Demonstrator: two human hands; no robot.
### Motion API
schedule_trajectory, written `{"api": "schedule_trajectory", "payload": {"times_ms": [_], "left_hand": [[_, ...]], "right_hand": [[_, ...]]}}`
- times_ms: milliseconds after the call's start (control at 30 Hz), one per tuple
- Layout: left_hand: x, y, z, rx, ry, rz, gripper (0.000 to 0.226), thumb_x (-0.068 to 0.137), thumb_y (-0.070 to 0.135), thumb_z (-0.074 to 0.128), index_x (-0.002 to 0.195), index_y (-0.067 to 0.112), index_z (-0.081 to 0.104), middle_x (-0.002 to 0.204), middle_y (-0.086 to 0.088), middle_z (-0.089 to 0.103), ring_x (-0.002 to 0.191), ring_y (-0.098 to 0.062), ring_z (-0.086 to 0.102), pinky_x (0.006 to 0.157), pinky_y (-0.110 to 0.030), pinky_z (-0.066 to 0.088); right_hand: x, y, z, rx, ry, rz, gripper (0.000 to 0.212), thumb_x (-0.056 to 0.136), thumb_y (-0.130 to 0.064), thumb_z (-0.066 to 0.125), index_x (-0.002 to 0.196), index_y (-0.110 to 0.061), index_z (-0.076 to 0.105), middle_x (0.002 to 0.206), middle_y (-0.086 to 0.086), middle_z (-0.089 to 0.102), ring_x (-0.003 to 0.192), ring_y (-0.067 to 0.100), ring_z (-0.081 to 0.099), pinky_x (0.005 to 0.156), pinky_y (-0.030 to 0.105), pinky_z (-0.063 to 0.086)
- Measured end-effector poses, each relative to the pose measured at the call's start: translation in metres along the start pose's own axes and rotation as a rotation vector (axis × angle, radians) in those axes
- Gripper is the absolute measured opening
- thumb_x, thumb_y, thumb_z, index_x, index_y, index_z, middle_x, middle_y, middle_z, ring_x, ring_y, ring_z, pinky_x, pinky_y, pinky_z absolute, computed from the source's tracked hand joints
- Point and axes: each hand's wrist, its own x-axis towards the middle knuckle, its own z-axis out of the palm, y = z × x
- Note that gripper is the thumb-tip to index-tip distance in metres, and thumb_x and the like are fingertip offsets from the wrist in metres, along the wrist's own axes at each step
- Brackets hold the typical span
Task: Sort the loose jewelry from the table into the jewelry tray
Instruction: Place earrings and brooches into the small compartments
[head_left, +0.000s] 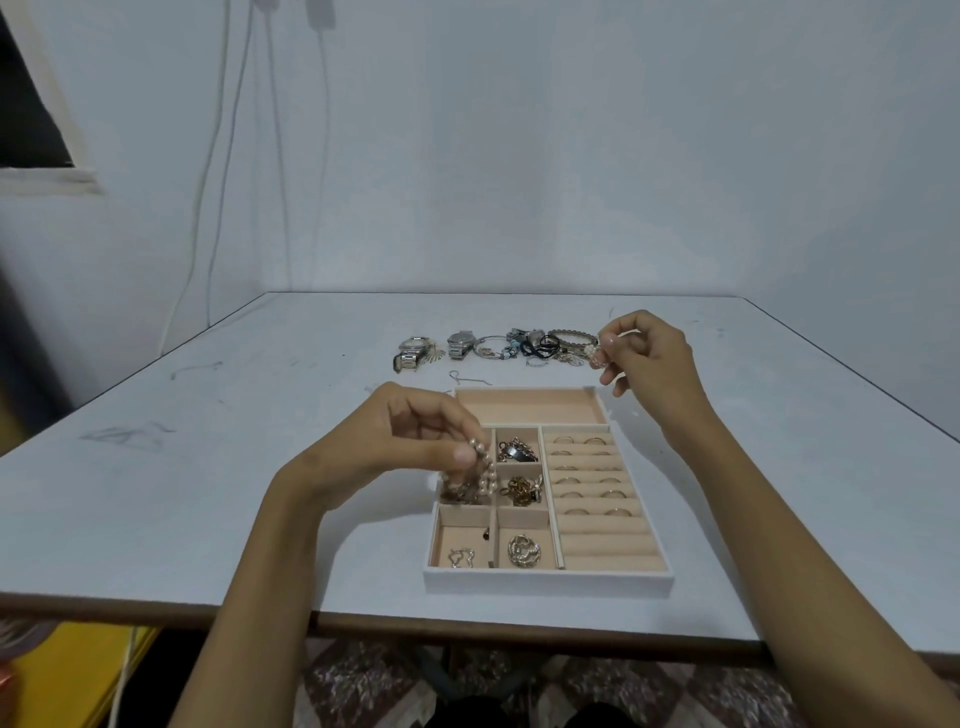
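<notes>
The jewelry tray (545, 581) sits near the worktop's (208, 493) front edge. The left forearm reaches in from the front with the wrist bent. The left hand (415, 447) pinches a pearl bracelet (483, 465) that hangs into the tray's middle left compartment. Farther back, the raised right hand (649, 358) pinches a small pearl piece (595, 356). It is beside the loose jewelry (519, 345) lying in a row toward the far edge, with a watch (415, 351) at the row's left end.
</notes>
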Motion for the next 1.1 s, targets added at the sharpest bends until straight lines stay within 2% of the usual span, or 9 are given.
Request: {"api": "schedule_trajectory", "payload": {"times_ms": [133, 267, 533, 633, 833, 1000, 1033, 1100], "left_hand": [[-0.001, -0.001, -0.001, 0.002, -0.028, -0.017, 0.014, 0.067, 0.015, 0.075, 0.080, 0.013, 0.075, 0.069, -0.001, 0.070, 0.063, -0.013, 0.066, 0.065, -0.022, 0.052], [-0.001, -0.002, -0.002, -0.004, -0.054, -0.014, 0.023, 0.063, 0.025, 0.084, 0.080, 0.013, 0.075, 0.073, -0.005, 0.070, 0.065, -0.016, 0.066, 0.066, -0.025, 0.052], [-0.001, -0.005, -0.003, 0.026, -0.063, -0.027, 0.012, 0.066, 0.016, 0.075, 0.078, 0.017, 0.074, 0.072, 0.002, 0.067, 0.066, -0.009, 0.061, 0.065, -0.017, 0.048], [-0.001, -0.005, -0.003, 0.034, -0.085, -0.034, 0.011, 0.066, 0.016, 0.075, 0.076, 0.018, 0.073, 0.072, 0.000, 0.065, 0.067, -0.011, 0.058, 0.065, -0.018, 0.047], [-0.002, -0.007, -0.007, 0.041, -0.195, -0.090, 0.009, 0.069, 0.012, 0.070, 0.076, 0.017, 0.072, 0.072, -0.002, 0.063, 0.068, -0.013, 0.057, 0.068, -0.020, 0.047], [-0.006, -0.007, -0.010, 0.092, -0.198, -0.080, 0.014, 0.070, 0.006, 0.072, 0.076, 0.017, 0.075, 0.075, 0.005, 0.062, 0.071, -0.013, 0.047, 0.070, -0.018, 0.041], [-0.006, -0.008, -0.009, 0.114, -0.195, -0.095, 0.013, 0.069, 0.006, 0.073, 0.077, 0.017, 0.075, 0.073, 0.008, 0.061, 0.070, -0.012, 0.046, 0.069, -0.021, 0.039], [-0.006, -0.010, -0.008, 0.179, -0.185, -0.120, 0.014, 0.067, 0.015, 0.078, 0.080, 0.015, 0.077, 0.068, 0.011, 0.059, 0.070, -0.022, 0.041, 0.070, -0.035, 0.033]], "right_hand": [[0.000, 0.000, -0.001, -0.015, 0.002, -0.001, 0.010, 0.095, -0.004, 0.051, 0.089, -0.009, 0.058, 0.069, 0.005, 0.065, 0.056, 0.015, 0.057, 0.051, 0.025, 0.045], [0.000, 0.000, -0.001, -0.026, 0.010, -0.005, 0.014, 0.095, -0.005, 0.051, 0.086, -0.013, 0.058, 0.069, 0.005, 0.066, 0.057, 0.015, 0.058, 0.052, 0.026, 0.045], [0.000, -0.001, -0.001, -0.041, 0.010, -0.017, 0.016, 0.095, -0.005, 0.052, 0.084, -0.015, 0.057, 0.070, 0.006, 0.065, 0.058, 0.017, 0.058, 0.053, 0.027, 0.046], [0.000, -0.001, -0.002, -0.043, 0.014, -0.013, 0.013, 0.095, -0.005, 0.052, 0.086, -0.013, 0.058, 0.071, 0.006, 0.066, 0.059, 0.017, 0.058, 0.053, 0.027, 0.046], [-0.001, -0.003, -0.002, -0.040, 0.017, -0.003, 0.021, 0.094, -0.005, 0.052, 0.080, -0.018, 0.057, 0.070, 0.005, 0.065, 0.058, 0.017, 0.056, 0.051, 0.026, 0.045], [-0.002, -0.003, -0.002, -0.046, 0.016, -0.003, 0.019, 0.095, -0.005, 0.052, 0.081, -0.018, 0.057, 0.070, 0.004, 0.065, 0.058, 0.017, 0.057, 0.051, 0.025, 0.045], [-0.002, -0.004, -0.002, -0.046, 0.016, -0.004, 0.019, 0.095, -0.005, 0.052, 0.081, -0.018, 0.057, 0.070, 0.004, 0.065, 0.058, 0.017, 0.057, 0.051, 0.025, 0.045], [-0.002, -0.003, -0.002, -0.049, 0.015, -0.006, 0.017, 0.095, -0.005, 0.053, 0.082, -0.017, 0.057, 0.070, 0.004, 0.066, 0.058, 0.017, 0.057, 0.051, 0.026, 0.046]]}}
